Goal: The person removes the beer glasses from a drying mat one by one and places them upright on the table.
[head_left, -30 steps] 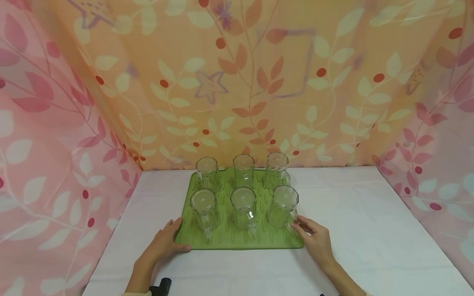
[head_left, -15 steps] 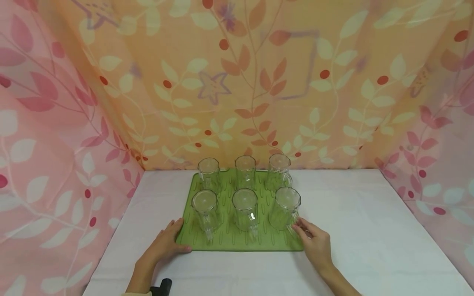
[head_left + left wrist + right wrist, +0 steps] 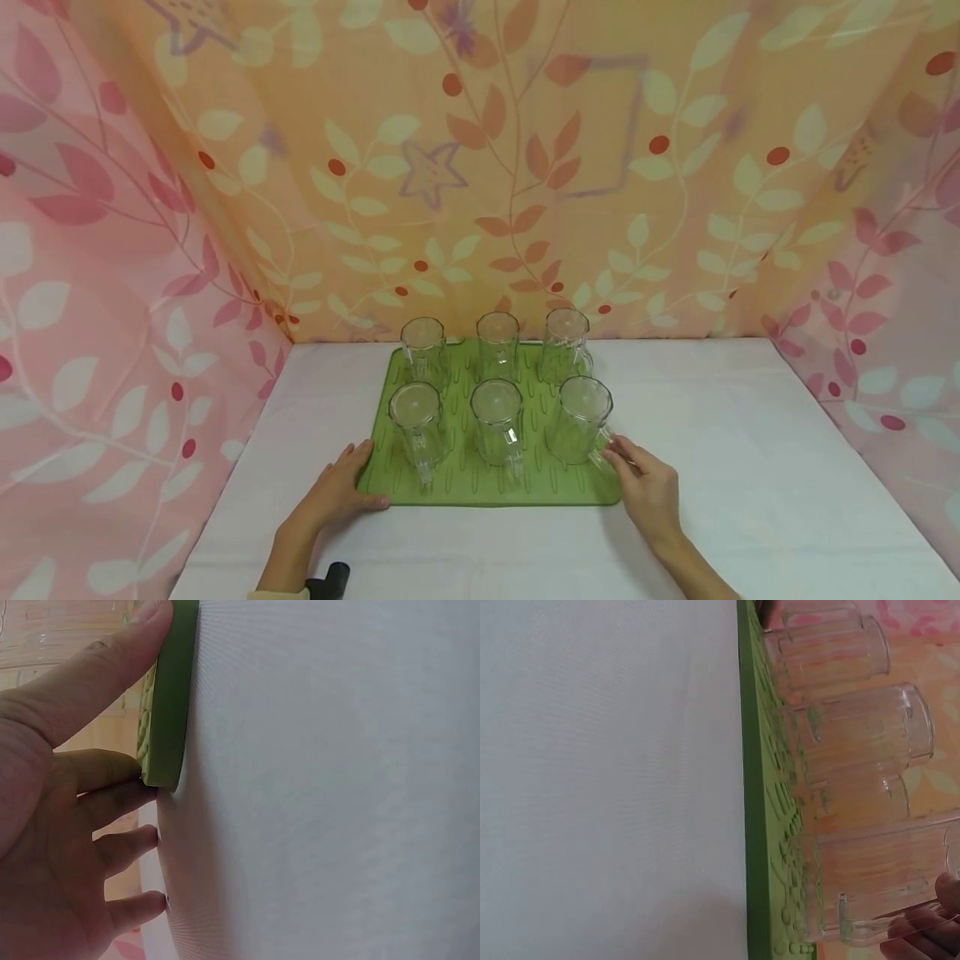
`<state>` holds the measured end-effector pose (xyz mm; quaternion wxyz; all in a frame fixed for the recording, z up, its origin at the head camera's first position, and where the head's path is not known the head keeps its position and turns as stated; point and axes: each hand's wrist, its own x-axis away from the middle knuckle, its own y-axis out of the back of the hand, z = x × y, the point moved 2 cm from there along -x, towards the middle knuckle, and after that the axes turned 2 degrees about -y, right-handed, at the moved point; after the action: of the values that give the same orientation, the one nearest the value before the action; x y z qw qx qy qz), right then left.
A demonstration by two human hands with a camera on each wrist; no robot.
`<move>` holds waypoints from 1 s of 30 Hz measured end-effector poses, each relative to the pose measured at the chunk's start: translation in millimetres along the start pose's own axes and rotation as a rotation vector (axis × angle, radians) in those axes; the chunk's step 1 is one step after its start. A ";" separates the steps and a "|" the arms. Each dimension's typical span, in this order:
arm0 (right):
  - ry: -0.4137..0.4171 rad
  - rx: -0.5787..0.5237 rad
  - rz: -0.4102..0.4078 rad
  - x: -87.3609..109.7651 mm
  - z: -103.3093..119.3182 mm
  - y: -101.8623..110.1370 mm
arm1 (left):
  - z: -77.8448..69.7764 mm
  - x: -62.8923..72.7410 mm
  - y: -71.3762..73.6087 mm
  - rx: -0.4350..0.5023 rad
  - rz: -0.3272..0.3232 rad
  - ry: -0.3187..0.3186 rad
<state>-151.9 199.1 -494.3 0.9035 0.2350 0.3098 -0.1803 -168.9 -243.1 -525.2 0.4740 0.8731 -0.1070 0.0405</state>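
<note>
My right hand [image 3: 651,493] pinches the handle of a clear glass mug [image 3: 576,429] at the front right of a green ribbed mat [image 3: 468,493]. That mug stands upside down on the mat, its handle angled toward the front right. In the right wrist view, the fingertips [image 3: 949,894] touch the handle. My left hand [image 3: 336,490] rests at the mat's front left corner. Its thumb [image 3: 97,682] lies against the front edge and the other fingers extend along the left side, touching the white tabletop.
More clear mugs stand upside down on the mat: front left [image 3: 417,417], front middle [image 3: 496,417] and a back row [image 3: 497,342]. A white cloth [image 3: 750,433] covers the table. Patterned curtains [image 3: 510,167] enclose the back and sides. A black object [image 3: 330,581] sits by the left wrist.
My right hand has shifted slightly right, and the front right mug has moved a little with it, its handle swinging outward to the right. The left hand keeps its place on the mat corner.
</note>
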 end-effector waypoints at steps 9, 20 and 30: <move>0.038 -0.006 -0.017 -5.9 -2.4 6.4 | -2.8 0.8 1.4 0.000 0.001 0.007; 0.091 0.040 0.021 -16.1 -3.0 14.2 | -0.7 0.7 3.2 -0.014 -0.005 0.010; 0.075 0.038 0.044 -24.0 2.8 22.7 | -0.2 -1.9 1.0 -0.019 0.013 0.019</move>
<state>-157.7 220.6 -469.7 0.8903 0.2653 0.3350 -0.1574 -170.9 -243.2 -524.6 0.4829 0.8675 -0.1084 0.0508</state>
